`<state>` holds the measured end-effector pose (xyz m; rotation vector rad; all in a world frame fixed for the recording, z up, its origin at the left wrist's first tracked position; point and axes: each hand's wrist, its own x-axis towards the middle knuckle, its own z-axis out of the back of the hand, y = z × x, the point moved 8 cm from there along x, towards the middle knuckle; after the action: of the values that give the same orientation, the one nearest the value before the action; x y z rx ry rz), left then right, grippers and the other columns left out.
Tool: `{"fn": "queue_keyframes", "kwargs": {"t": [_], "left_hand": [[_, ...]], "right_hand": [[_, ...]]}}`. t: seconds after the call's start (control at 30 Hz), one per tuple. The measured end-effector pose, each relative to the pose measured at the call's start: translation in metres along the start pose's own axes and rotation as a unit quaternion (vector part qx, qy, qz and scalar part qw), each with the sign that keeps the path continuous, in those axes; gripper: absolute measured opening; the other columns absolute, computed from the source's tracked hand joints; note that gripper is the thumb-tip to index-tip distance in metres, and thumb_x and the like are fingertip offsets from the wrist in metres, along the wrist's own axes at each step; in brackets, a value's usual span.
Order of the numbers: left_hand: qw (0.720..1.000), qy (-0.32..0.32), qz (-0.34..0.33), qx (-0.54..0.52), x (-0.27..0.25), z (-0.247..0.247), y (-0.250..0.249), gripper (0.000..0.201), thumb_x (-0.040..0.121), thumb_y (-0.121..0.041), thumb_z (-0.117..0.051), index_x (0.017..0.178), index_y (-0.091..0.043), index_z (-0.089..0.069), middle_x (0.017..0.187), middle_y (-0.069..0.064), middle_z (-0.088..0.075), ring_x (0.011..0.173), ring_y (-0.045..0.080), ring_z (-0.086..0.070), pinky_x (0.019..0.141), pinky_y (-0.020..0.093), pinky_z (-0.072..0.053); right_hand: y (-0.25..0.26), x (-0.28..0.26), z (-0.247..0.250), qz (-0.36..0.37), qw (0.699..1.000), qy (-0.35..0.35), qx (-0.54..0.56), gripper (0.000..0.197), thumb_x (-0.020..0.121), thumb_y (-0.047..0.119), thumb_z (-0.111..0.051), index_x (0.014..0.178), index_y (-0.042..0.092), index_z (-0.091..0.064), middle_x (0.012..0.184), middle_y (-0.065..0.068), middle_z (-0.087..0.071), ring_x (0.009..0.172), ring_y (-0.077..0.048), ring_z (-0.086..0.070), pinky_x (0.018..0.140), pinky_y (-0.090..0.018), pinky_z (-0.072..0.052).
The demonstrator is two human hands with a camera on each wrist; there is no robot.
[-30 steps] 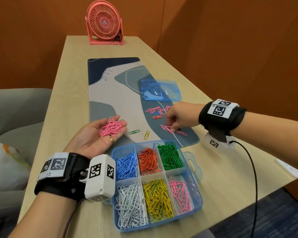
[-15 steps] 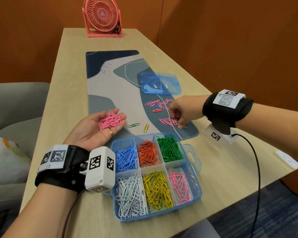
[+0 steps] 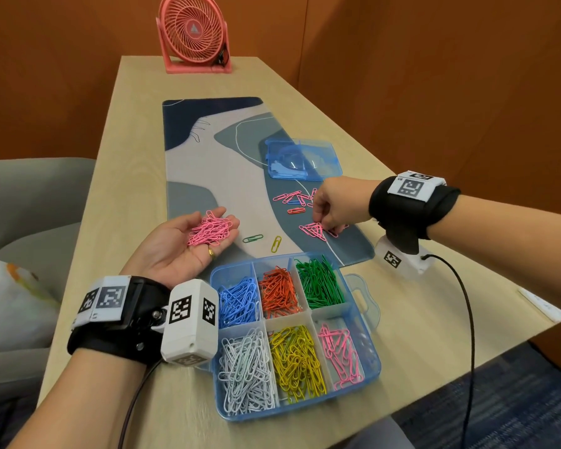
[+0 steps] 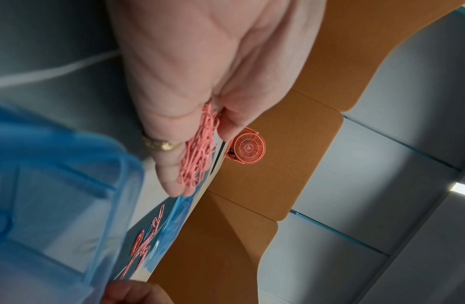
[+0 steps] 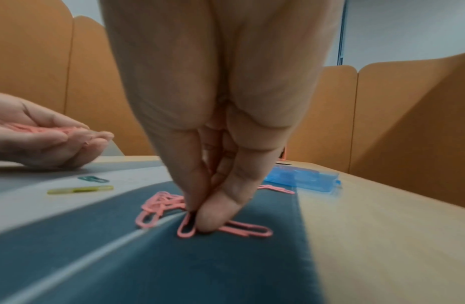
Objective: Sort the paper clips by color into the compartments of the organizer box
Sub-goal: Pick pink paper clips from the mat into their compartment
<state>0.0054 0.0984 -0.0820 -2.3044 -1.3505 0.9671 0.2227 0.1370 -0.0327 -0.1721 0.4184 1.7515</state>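
Observation:
My left hand lies palm up on the mat's near left, carrying a heap of pink clips on relaxed fingers; the left wrist view shows the same pink clips. My right hand reaches down to a small bunch of pink clips on the mat. In the right wrist view its thumb and finger pinch a pink clip against the mat. More pink clips and an orange clip lie just beyond. The blue organizer box holds sorted colours, pink at its near right.
A green clip and a yellow clip lie between my hands. The blue lid rests farther back on the desk mat. A pink fan stands at the table's far end. A black cable trails off the right edge.
My right hand has stayed at the near pink bunch, its fingers drawing the clips closer together. The left hand holds its heap still.

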Motion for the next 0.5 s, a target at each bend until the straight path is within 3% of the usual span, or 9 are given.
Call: {"fn": "queue_keyframes", "kwargs": {"t": [0.13, 0.2, 0.3, 0.5], "left_hand": [[1.0, -0.002, -0.002, 0.0, 0.0, 0.0, 0.0, 0.035, 0.101, -0.016, -0.031, 0.107, 0.005, -0.058, 0.101, 0.023, -0.065, 0.08, 0.029, -0.071, 0.076, 0.04, -0.055], [1.0, -0.001, -0.001, 0.0, -0.001, 0.0, 0.0, 0.035, 0.101, -0.016, -0.031, 0.107, 0.005, -0.058, 0.101, 0.023, -0.065, 0.083, 0.029, -0.07, 0.076, 0.04, -0.055], [1.0, 0.0, 0.001, -0.005, -0.001, -0.001, 0.0, 0.035, 0.101, -0.016, -0.031, 0.108, 0.005, -0.058, 0.101, 0.024, -0.065, 0.084, 0.029, -0.069, 0.075, 0.041, -0.055], [1.0, 0.0, 0.001, -0.002, -0.002, -0.001, 0.0, 0.035, 0.101, -0.016, -0.031, 0.108, 0.005, -0.058, 0.106, 0.022, -0.063, 0.088, 0.029, -0.068, 0.076, 0.04, -0.055]], "right_hand": [[0.012, 0.003, 0.001, 0.015, 1.0, -0.016, -0.013, 0.018, 0.088, 0.011, -0.056, 0.096, 0.013, -0.072, 0.078, 0.002, -0.072, 0.064, -0.007, -0.063, 0.068, -0.02, -0.051], [0.016, 0.003, 0.003, 0.019, 0.999, -0.028, -0.042, 0.015, 0.088, 0.026, -0.063, 0.094, 0.016, -0.071, 0.083, 0.002, -0.071, 0.071, -0.01, -0.061, 0.067, -0.023, -0.049], [0.014, 0.004, -0.003, 0.011, 0.997, -0.005, -0.08, 0.035, 0.077, 0.048, -0.072, 0.096, 0.02, -0.064, 0.088, 0.003, -0.064, 0.081, -0.015, -0.058, 0.071, -0.028, -0.047], [0.018, 0.005, -0.002, 0.024, 0.996, -0.013, -0.079, 0.018, 0.084, 0.028, -0.071, 0.092, 0.013, -0.068, 0.082, 0.001, -0.064, 0.069, -0.011, -0.054, 0.056, -0.019, -0.04]]}}
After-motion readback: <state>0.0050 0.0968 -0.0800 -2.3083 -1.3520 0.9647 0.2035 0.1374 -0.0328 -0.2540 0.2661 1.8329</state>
